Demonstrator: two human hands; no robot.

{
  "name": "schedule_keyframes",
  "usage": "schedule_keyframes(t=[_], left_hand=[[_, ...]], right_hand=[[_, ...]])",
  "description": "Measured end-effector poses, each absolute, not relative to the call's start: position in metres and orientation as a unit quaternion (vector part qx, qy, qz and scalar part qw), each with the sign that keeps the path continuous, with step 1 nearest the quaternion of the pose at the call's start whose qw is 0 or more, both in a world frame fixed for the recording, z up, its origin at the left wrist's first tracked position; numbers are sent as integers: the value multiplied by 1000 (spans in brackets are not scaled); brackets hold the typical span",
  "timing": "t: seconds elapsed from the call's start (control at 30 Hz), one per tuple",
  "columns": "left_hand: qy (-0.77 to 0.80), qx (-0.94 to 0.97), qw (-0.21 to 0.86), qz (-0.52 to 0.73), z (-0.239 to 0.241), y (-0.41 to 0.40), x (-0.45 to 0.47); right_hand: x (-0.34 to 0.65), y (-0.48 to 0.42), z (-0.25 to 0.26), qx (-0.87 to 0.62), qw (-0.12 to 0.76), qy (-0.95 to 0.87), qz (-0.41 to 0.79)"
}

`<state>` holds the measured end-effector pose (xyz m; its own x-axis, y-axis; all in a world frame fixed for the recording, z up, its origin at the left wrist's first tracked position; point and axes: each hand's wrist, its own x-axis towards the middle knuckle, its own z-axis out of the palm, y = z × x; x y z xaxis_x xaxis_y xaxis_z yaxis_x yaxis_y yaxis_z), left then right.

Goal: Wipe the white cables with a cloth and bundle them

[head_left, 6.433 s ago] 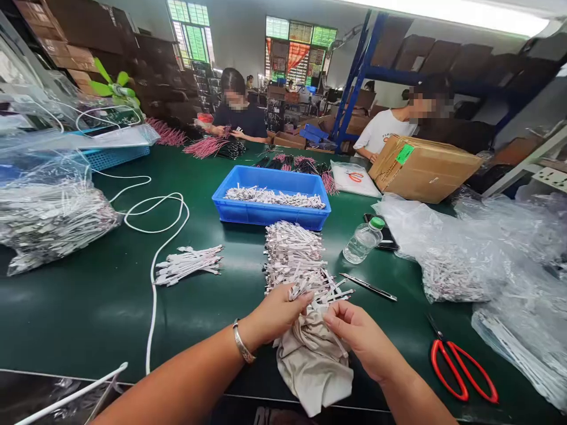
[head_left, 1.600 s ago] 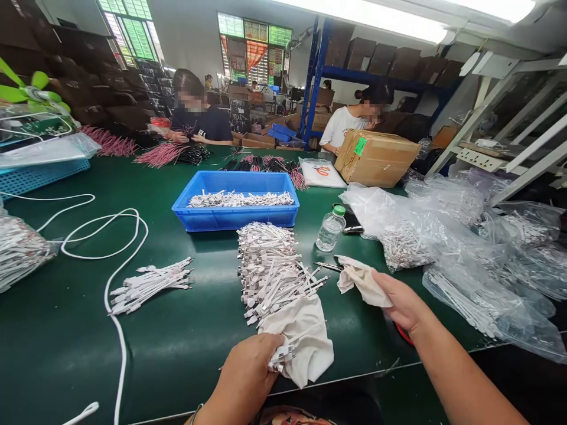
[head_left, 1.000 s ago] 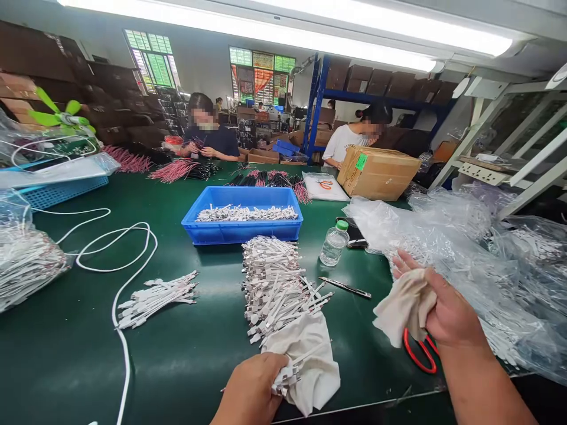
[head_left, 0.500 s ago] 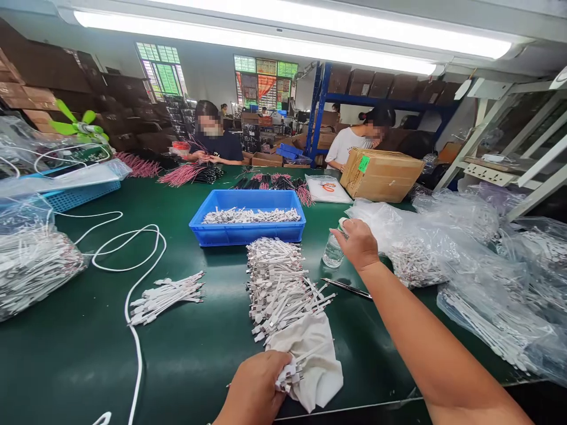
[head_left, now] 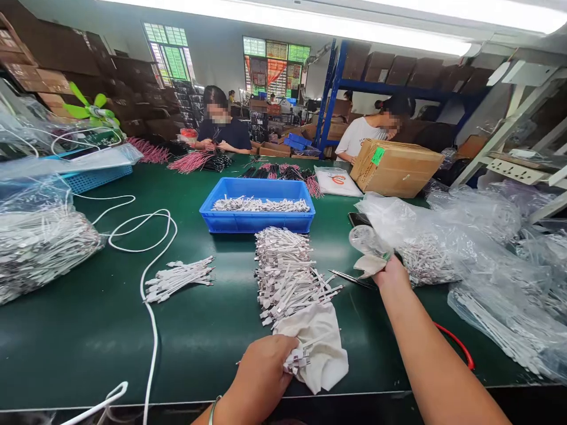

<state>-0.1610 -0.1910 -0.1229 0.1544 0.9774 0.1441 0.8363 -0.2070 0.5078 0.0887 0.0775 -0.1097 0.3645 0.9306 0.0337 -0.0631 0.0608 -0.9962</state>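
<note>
"What are you gripping?"

"Your left hand (head_left: pixel 264 367) is clasping white cables (head_left: pixel 297 359), nearer you than the blue tray (head_left: pixel 257 223); right of it, your right hand (head_left: pixel 394 275) is holding cloth (head_left: pixel 370 265) and tilted bottle (head_left: pixel 367 237)."

"Handling?"

"Cables are probably bending easily; the bottle's likely slipping unless you're gripping its neck."

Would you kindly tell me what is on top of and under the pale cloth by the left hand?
Over the pale cloth are white cable ends, gripped by the left hand, which hides part of the bundle. Whatever lies under the cloth is covered.

Green table (head_left: pixel 212 342) beneath blue bin (head_left: pixel 261 224), white cable pile (head_left: pixel 283 265), looped cord (head_left: pixel 155 336).
</note>
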Motion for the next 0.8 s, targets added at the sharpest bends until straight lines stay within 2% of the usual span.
schedule_keyframes(t=[0.2, 0.27, 0.37, 0.53, 0.7, 0.77, 0.8], left_hand=[[588, 748, 169, 257, -119, -192, -162], [575, 747, 154, 298, -118, -197, -165], [567, 753, 106, 316, -115, -208, -169], [565, 792, 48, 228, -113, -221, -169], [541, 818, 26, 191, -116, -218, -165], [531, 829, 37, 173, -117, -216, -164], [529, 831, 43, 169, -118, -215, -163]], right_hand=[[87, 83, -91, -589, 667, -406, 210], [82, 88, -82, -588, 652, -461, 131], [68, 96, -77, -566, 577, -587, 43], [51, 105, -75, -520, 489, -700, 5], [57, 65, -55, -491, 475, -725, -89], [56, 23, -52, -455, 447, -768, -57], [54, -2, -55, -397, 403, -825, -4]])
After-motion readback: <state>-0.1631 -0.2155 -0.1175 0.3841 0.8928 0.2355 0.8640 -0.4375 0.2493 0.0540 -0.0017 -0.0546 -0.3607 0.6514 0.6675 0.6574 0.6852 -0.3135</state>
